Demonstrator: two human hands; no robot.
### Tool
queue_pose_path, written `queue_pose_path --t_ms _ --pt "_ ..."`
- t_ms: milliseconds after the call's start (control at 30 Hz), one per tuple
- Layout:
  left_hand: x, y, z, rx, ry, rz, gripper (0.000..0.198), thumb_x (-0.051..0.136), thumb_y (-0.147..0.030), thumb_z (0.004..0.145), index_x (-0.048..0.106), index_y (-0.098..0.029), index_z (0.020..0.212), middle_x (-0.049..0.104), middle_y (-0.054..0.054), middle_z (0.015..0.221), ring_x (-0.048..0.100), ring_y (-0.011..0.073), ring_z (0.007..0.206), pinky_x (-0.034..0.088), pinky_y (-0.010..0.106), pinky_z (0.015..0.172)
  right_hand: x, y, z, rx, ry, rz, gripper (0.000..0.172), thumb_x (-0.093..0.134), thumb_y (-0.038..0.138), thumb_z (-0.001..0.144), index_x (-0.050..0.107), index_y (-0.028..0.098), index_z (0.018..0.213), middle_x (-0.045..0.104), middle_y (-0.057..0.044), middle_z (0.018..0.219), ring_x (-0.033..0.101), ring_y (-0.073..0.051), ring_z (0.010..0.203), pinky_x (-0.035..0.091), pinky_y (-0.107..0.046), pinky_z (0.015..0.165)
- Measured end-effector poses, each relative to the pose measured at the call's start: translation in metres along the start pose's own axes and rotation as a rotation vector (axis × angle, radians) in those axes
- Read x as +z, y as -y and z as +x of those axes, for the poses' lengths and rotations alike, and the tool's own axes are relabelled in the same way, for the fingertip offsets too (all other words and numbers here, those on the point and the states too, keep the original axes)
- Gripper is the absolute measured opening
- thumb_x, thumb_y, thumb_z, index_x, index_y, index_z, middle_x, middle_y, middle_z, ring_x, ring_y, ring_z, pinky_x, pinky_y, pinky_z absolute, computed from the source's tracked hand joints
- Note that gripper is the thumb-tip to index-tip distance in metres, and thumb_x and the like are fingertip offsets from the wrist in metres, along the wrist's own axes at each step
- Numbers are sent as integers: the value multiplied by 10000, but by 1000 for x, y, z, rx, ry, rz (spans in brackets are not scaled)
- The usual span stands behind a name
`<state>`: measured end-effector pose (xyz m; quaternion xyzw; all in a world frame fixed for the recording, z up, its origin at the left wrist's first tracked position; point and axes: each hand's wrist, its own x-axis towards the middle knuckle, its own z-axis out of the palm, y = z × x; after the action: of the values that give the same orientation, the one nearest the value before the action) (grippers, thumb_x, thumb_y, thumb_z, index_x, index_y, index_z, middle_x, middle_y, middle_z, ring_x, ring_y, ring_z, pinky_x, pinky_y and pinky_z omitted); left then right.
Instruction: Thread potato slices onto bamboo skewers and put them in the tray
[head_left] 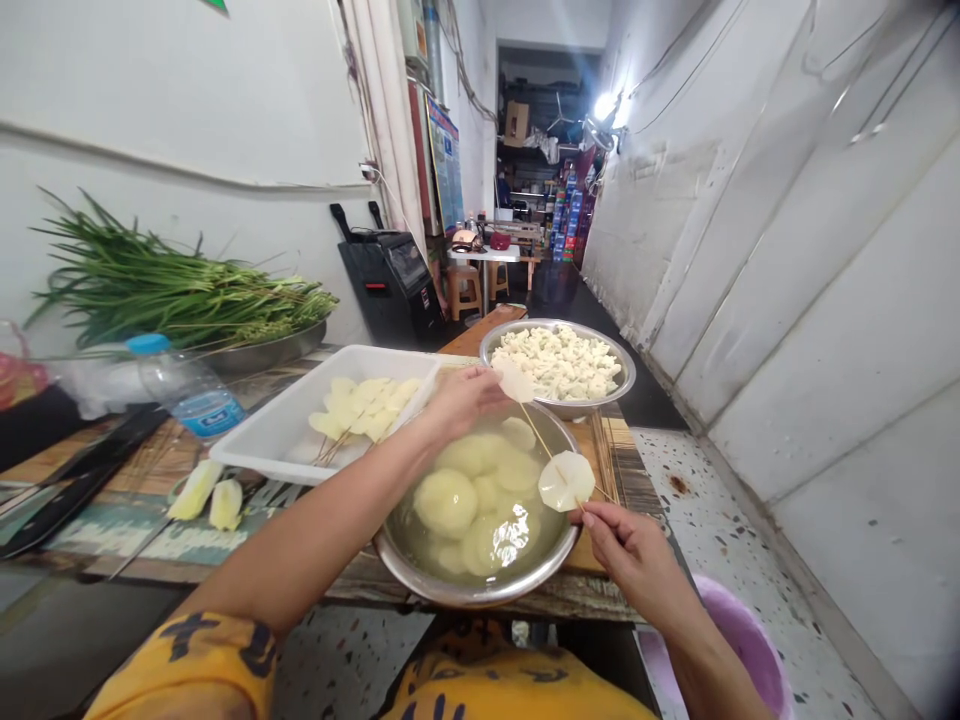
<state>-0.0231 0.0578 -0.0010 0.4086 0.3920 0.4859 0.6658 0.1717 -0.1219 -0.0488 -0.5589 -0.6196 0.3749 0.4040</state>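
My right hand pinches the near end of a thin wooden skewer, on which a pale potato slice is threaded. My left hand is closed on another potato slice by the skewer's far end; whether the tip pierces it I cannot tell. Below both hands stands a metal bowl of cloudy water with potato slices in it. Left of the bowl, a white plastic tray holds skewered potato slices.
Cauliflower florets fill a second metal bowl behind. Loose skewers lie at the table's right. On the left are a water bottle, a black-handled knife, vegetable pieces and green stalks. A purple bucket stands lower right.
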Motion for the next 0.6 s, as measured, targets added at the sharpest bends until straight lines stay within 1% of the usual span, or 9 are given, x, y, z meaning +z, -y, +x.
queue_pose_path --t_ms 67,167,267,333,467,600 --pt "-1 -1 2 -46 -15 -7 151 668 -222 746 590 -107 806 674 85 715 647 146 620 529 270 606 -1 -1 0 -3 11 -4 364 473 418 886 690 126 910 322 44 527 270 -100 473 206 -211 422" --pt "-4 0 4 -66 -5 12 142 692 -199 719 611 -109 793 667 65 711 631 133 587 514 253 568 -2 -3 -1 3 34 13 364 460 405 899 681 120 945 310 47 528 254 -98 473 188 -215 423" --pt "-7 2 6 -28 -22 37 122 703 -157 690 600 -106 732 641 34 650 604 108 544 501 238 561 -2 -4 -2 -1 41 20 353 455 393 906 673 121 963 303 48 533 246 -95 476 182 -216 424" --pt "-7 4 7 15 -41 36 142 702 -151 679 567 -108 680 620 23 613 597 105 535 498 236 563 -2 -4 -3 -9 41 33 346 455 390 907 672 126 961 302 48 540 247 -94 480 188 -214 423" --pt "-6 4 8 33 -42 1 142 655 -69 653 525 -116 681 630 38 650 621 118 581 517 253 601 -2 -2 -4 -8 33 44 331 467 385 899 673 130 943 322 45 540 261 -92 480 196 -209 420" --pt "-1 2 7 20 -76 7 143 568 -8 623 513 -124 686 614 29 648 598 104 553 528 254 592 -1 -1 -3 -1 33 40 340 470 402 894 675 132 924 320 47 533 268 -95 478 200 -208 423"
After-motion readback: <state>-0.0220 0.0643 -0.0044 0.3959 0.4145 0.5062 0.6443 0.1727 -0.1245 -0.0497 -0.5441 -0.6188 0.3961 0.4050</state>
